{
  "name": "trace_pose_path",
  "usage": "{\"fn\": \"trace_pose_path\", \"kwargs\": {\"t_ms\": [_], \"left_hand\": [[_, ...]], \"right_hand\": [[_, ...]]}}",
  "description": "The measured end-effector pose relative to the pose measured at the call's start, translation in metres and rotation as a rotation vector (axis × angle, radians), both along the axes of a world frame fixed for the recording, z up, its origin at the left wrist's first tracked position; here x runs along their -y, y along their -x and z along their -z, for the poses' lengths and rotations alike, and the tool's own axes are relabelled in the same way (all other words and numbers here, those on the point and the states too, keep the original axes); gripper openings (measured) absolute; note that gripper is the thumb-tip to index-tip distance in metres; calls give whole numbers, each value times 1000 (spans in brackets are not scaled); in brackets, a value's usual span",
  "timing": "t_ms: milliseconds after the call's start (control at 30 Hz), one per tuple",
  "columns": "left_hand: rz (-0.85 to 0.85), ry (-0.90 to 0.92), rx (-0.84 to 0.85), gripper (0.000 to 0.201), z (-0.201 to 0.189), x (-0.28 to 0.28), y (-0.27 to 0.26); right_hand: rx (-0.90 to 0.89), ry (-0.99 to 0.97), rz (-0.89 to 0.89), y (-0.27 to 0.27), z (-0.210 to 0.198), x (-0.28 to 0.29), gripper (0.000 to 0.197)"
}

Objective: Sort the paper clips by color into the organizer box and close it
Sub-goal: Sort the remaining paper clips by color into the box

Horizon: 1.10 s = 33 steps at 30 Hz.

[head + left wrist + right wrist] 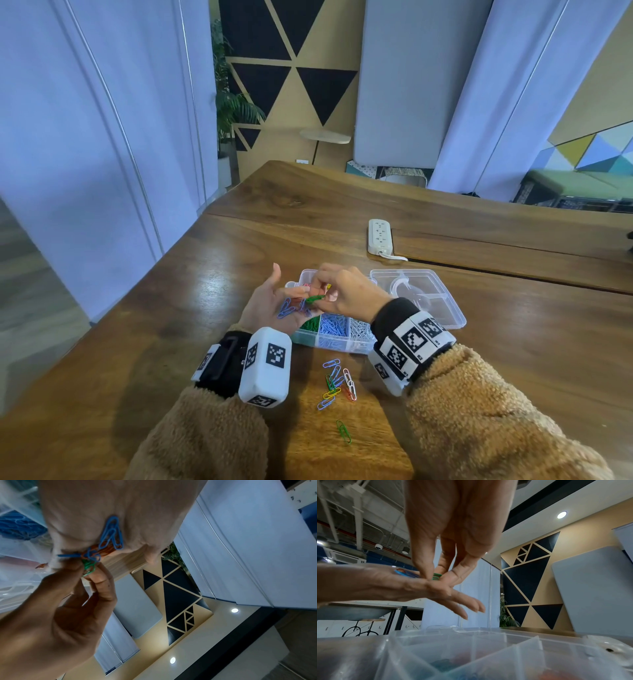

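My left hand [270, 303] lies palm up over the left end of the clear organizer box [306, 274], fingers straight. Several blue paper clips [286, 307] and some orange ones [104, 549] rest in its palm. My right hand [346, 291] reaches over from the right and pinches green paper clips [315, 298] between thumb and fingers at the base of the left fingers. The left wrist view shows that pinch on the green clips [88, 566] close up. The box's front compartments hold green, blue and white clips. Its lid [445, 308] lies open to the right.
A small pile of mixed loose clips [337, 383] lies on the wooden table in front of the box, between my wrists. One green clip [343, 431] lies nearer to me. A white power strip [379, 237] sits behind the box.
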<state>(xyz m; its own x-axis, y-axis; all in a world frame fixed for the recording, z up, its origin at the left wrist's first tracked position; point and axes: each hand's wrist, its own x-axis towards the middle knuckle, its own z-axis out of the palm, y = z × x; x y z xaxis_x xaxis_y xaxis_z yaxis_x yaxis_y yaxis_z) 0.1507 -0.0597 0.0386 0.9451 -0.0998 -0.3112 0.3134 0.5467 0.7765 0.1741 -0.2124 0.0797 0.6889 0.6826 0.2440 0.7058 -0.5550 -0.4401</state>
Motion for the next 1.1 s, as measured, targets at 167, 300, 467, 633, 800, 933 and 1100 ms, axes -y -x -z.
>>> {"fn": "trace_pose_path", "kwargs": {"t_ms": [167, 300, 467, 633, 800, 933, 1100], "left_hand": [[139, 129, -43, 66, -7, -16, 1], [33, 254, -43, 57, -2, -24, 0], [-143, 477, 19, 61, 6, -35, -2], [-65, 407, 60, 83, -2, -26, -3], [-58, 427, 41, 88, -16, -5, 6], [80, 370, 59, 100, -15, -5, 10], [43, 310, -29, 96, -12, -5, 4]], "right_hand": [[-10, -45, 21, -1, 1, -14, 8], [-115, -124, 146, -3, -1, -21, 10], [-191, 46, 283, -4, 6, -28, 7], [-102, 38, 308, 0, 7, -26, 15], [52, -132, 186, 4, 0, -27, 5], [-50, -44, 105, 2, 0, -28, 18], [-53, 8, 110, 5, -5, -31, 13]]}}
